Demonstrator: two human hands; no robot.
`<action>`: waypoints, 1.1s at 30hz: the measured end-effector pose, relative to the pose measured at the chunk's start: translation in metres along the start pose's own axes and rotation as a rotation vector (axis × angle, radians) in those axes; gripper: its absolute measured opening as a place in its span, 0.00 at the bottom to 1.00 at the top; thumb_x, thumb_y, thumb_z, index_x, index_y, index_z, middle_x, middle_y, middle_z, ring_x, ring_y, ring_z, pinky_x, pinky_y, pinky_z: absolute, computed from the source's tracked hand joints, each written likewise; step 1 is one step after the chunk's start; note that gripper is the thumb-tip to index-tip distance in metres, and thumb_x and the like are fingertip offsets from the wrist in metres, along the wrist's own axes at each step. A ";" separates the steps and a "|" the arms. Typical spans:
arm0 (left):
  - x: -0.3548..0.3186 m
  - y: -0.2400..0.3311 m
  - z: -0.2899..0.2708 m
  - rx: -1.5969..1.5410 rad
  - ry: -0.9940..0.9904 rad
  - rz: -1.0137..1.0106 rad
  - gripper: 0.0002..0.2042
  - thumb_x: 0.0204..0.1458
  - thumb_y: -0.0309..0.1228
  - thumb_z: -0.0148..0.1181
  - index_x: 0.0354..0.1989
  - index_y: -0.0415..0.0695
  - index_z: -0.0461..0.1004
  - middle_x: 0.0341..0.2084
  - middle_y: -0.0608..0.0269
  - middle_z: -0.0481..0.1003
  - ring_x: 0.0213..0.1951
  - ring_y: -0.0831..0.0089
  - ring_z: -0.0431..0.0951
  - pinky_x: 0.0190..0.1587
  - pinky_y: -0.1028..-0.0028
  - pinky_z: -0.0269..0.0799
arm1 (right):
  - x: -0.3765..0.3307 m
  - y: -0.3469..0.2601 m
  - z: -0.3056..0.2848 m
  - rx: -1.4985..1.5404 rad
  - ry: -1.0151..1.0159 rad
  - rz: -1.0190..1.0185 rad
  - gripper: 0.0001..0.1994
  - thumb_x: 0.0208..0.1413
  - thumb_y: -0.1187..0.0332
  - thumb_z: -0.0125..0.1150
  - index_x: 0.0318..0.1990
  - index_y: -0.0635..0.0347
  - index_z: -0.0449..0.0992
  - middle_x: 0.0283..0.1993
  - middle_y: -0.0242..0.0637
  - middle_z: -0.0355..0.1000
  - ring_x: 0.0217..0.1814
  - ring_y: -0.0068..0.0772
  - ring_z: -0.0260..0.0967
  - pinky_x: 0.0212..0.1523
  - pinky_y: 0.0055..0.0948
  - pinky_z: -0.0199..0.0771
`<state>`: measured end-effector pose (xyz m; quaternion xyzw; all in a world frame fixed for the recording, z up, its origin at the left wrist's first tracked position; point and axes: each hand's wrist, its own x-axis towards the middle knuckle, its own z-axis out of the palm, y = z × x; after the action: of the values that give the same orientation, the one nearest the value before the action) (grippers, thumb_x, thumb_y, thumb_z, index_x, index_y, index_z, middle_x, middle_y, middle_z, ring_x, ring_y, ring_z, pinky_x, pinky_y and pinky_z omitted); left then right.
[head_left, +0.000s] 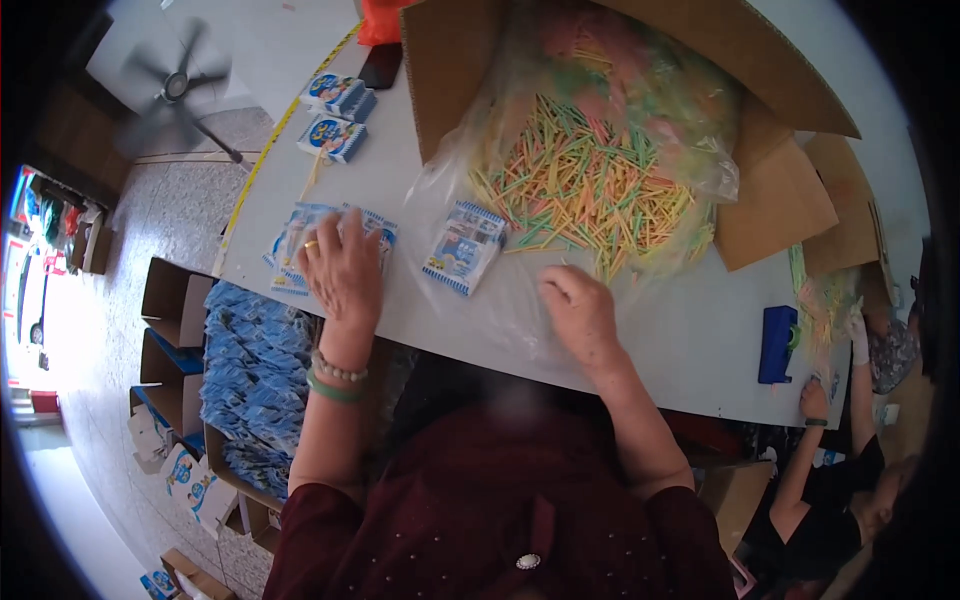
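I see a big cardboard box (780, 200) lying on the white table (680, 340), spilling colored sticks (580, 180) that point every which way. My left hand (342, 268) lies flat and open on small blue packets (290, 240). My right hand (580, 312) is curled near the sticks; I cannot tell if it holds one.

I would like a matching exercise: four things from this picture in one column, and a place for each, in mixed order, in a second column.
1. left hand
2. right hand
3. coloured sticks
4. blue tool

a. in a clear bag inside the cardboard box
b. flat on a stack of blue-and-white packets
c. near the table's right edge
d. on clear plastic before the sticks

Pairs: 1-b, 2-d, 3-a, 4-c
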<state>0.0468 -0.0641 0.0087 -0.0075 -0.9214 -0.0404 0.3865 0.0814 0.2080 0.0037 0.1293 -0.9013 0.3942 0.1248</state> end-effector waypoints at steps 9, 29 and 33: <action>-0.010 0.060 0.030 -0.259 -0.395 -0.176 0.17 0.42 0.42 0.68 0.27 0.42 0.69 0.32 0.54 0.71 0.38 0.55 0.70 0.39 0.59 0.63 | 0.031 0.059 -0.076 -0.572 0.017 0.074 0.06 0.49 0.76 0.52 0.35 0.60 0.74 0.34 0.41 0.71 0.41 0.45 0.69 0.40 0.40 0.70; -0.001 0.058 0.014 -0.442 -0.195 -0.187 0.08 0.51 0.26 0.59 0.39 0.41 0.78 0.29 0.58 0.71 0.31 0.61 0.72 0.35 0.67 0.67 | 0.129 0.121 -0.097 -1.023 -0.099 -0.046 0.15 0.56 0.71 0.43 0.49 0.65 0.68 0.53 0.44 0.65 0.56 0.45 0.63 0.52 0.44 0.64; -0.004 0.054 0.009 -0.755 -0.206 -0.319 0.07 0.53 0.23 0.57 0.39 0.40 0.77 0.29 0.61 0.71 0.32 0.69 0.72 0.35 0.73 0.68 | 0.127 0.129 -0.100 -0.916 -0.119 0.011 0.13 0.57 0.71 0.42 0.47 0.63 0.68 0.54 0.47 0.65 0.54 0.48 0.65 0.52 0.45 0.64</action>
<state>0.0454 -0.0096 0.0036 -0.0098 -0.8653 -0.4336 0.2515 -0.0677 0.3503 0.0233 0.0783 -0.9889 -0.0519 0.1151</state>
